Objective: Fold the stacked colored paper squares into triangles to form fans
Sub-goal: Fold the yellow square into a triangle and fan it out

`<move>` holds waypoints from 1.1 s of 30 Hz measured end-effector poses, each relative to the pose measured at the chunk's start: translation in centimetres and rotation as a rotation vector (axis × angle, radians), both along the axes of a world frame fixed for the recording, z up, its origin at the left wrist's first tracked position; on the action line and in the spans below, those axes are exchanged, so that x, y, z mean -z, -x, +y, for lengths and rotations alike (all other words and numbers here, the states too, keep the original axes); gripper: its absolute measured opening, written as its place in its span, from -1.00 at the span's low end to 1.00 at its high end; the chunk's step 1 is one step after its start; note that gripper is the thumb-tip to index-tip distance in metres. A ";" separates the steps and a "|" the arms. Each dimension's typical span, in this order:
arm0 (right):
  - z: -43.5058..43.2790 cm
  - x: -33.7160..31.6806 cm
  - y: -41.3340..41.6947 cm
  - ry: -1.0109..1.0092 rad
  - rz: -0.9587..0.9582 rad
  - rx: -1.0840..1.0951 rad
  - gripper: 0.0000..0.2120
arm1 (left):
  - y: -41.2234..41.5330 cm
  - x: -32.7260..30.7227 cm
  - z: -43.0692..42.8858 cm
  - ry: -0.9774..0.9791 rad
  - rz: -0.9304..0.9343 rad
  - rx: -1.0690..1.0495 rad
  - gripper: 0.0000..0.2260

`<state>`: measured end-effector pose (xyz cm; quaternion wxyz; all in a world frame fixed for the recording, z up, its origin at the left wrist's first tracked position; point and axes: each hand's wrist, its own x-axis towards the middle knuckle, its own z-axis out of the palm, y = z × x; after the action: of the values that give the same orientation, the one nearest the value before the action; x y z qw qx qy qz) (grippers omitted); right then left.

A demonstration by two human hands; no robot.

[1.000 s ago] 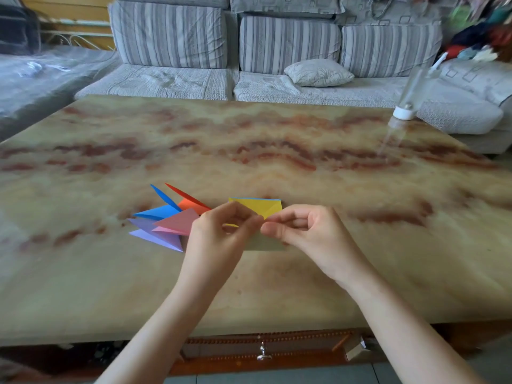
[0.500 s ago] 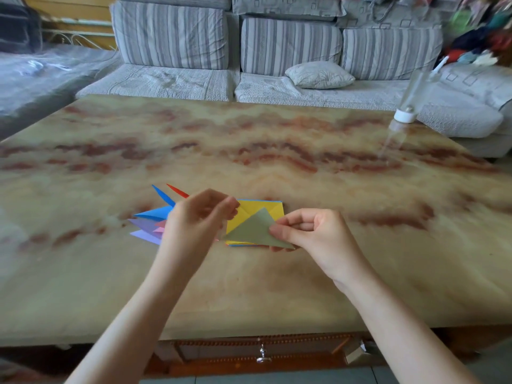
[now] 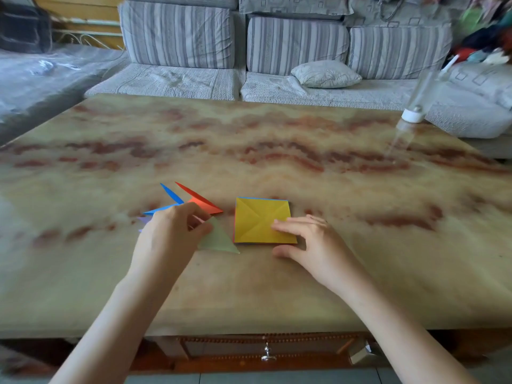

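Stacked coloured paper squares [image 3: 257, 214], yellow sheet on top with diagonal creases crossing it, lie flat near the middle of the tan, red-veined marble tabletop [image 3: 277, 151]. The right hand [image 3: 307, 239] rests straight fingers on the stack's 4 o'clock corner, with the thumb on the table beside it. At the stack's 8 o'clock, the left hand [image 3: 171, 231] pinches a pale green folded paper triangle [image 3: 219, 241] by its upper corner; its long edge runs toward 5 o'clock. Behind that hand, a red folded triangle [image 3: 203, 203] and a blue folded triangle [image 3: 169, 194] point toward 10 o'clock, partly hidden. A blurred clear plastic bottle with a white cap [image 3: 412, 115] stands at 2 o'clock, before a striped grey sofa [image 3: 177, 34].
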<state>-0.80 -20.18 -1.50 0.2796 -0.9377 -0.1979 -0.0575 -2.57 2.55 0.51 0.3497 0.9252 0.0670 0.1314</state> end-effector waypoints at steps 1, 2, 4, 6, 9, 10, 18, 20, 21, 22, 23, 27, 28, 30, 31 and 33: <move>0.0 0.1 -0.1 0.005 -0.010 -0.001 -0.60 | 0.1 -0.1 0.2 -0.031 0.017 -0.018 -0.96; -0.1 0.2 -0.1 -0.003 -0.020 0.001 -0.63 | 0.2 -0.1 0.4 -0.056 0.028 -0.033 -0.97; -0.4 0.1 -0.2 -0.024 -0.028 0.012 -0.69 | 0.3 -0.1 0.8 -0.091 0.039 -0.067 -0.95; -0.6 0.0 -0.4 -0.033 -0.045 0.007 -0.76 | 0.4 0.0 1.2 -0.129 0.014 -0.083 -0.91; -0.6 0.0 -0.3 -0.014 -0.091 0.018 -0.81 | 0.4 -0.2 1.0 -0.128 -0.083 -0.079 -0.89; -0.6 0.0 -0.2 -0.003 -0.104 0.051 -0.83 | 0.3 -0.3 0.8 -0.116 -0.123 -0.077 -0.90; -0.8 -1.0 -0.1 -0.306 -0.386 0.151 -0.83 | 0.0 -1.4 -2.0 0.369 -0.181 0.116 -0.86; -0.8 -1.4 0.0 -0.398 -0.443 0.124 -0.81 | 0.1 -1.8 -3.1 0.698 0.023 0.175 -0.76; -0.8 -1.6 0.1 -0.426 -0.476 0.102 -0.80 | 0.2 -1.9 -3.6 0.844 0.130 0.193 -0.69; -0.8 -1.7 0.2 -0.443 -0.500 0.072 -0.81 | 0.2 -2.0 -3.9 0.959 0.232 0.207 -0.61; -0.7 -1.9 0.3 -0.450 -0.514 0.031 -0.81 | 0.2 -2.1 -4.1 1.054 0.323 0.219 -0.53; -0.7 -2.0 0.5 -0.373 -0.578 -0.130 -0.82 | 0.0 -1.9 -4.5 1.398 0.465 0.214 -0.32; -0.7 -2.0 0.4 -0.364 -0.582 -0.154 -0.83 | 0.0 -1.9 -4.5 1.458 0.454 0.193 -0.33; -0.8 -1.9 0.5 -0.365 -0.551 -0.184 -0.84 | -0.1 -1.8 -4.5 1.496 0.413 0.168 -0.49; -0.9 -1.9 0.5 -0.362 -0.525 -0.189 -0.85 | -0.2 -1.7 -4.5 1.481 0.386 0.168 -0.60; -1.1 -1.9 0.6 -0.357 -0.452 -0.192 -0.86 | -0.2 -1.5 -4.5 1.444 0.331 0.183 -0.69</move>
<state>-1.42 -21.28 0.40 0.3929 -0.8144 -0.3295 -0.2718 -2.42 -1.97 2.02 0.8652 0.4751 0.1111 -0.1158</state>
